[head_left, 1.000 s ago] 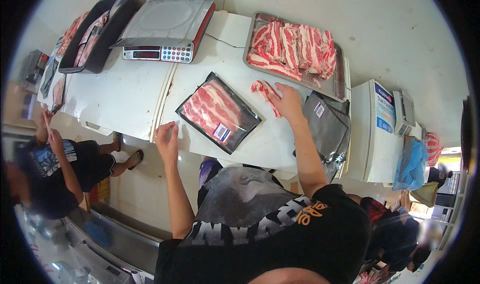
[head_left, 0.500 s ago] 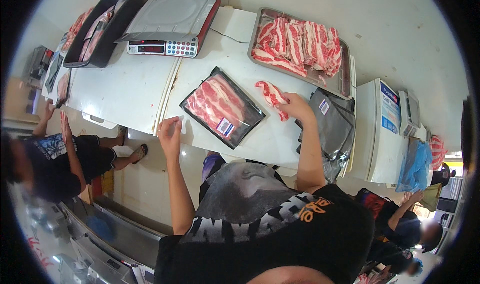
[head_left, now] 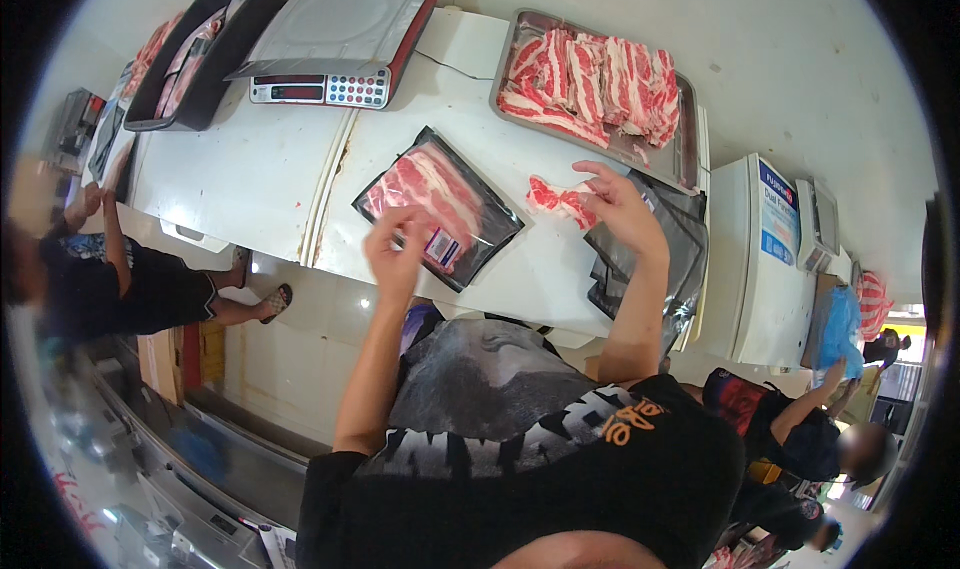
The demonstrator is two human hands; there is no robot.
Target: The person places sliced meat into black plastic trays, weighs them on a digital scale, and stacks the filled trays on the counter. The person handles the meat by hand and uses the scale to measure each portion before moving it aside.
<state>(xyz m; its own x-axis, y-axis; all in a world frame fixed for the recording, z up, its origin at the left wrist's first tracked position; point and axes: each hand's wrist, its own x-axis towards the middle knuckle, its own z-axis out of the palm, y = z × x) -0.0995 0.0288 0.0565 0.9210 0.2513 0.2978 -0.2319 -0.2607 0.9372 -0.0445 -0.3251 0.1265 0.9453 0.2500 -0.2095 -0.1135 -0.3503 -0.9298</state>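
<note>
On the white counter [head_left: 250, 169], my right hand [head_left: 625, 209] held a slice of raw marbled meat [head_left: 555, 199] pinched in its fingertips, lifted just above the surface and to the right of the black tray of sliced meat [head_left: 435, 204]. Compared with half a second before, the slice sat in much the same place beside the tray, while my left hand [head_left: 400, 249] had risen from the counter's near edge and now hovered over the tray's near corner, fingers loosely curled and holding nothing; whether it touched the wrap I could not tell. The tray's small printed label [head_left: 443, 247] lay just beside that hand.

Behind the slice stood a metal pan [head_left: 690, 139] heaped with more red-and-white streaked cuts. Under my right wrist lay a stack of dark glossy plastic bags [head_left: 680, 249], partly hidden by the forearm. A flat-topped weighing scale [head_left: 335, 44] with a keypad stood at the far left of the tray, and a long black tray [head_left: 190, 69] of meat lay beyond it. A white boxy machine [head_left: 760, 269] stood to the right of the counter. Another person [head_left: 130, 279] in dark clothes stood below the counter at the left; a second person [head_left: 800, 429] crouched at the lower right.
</note>
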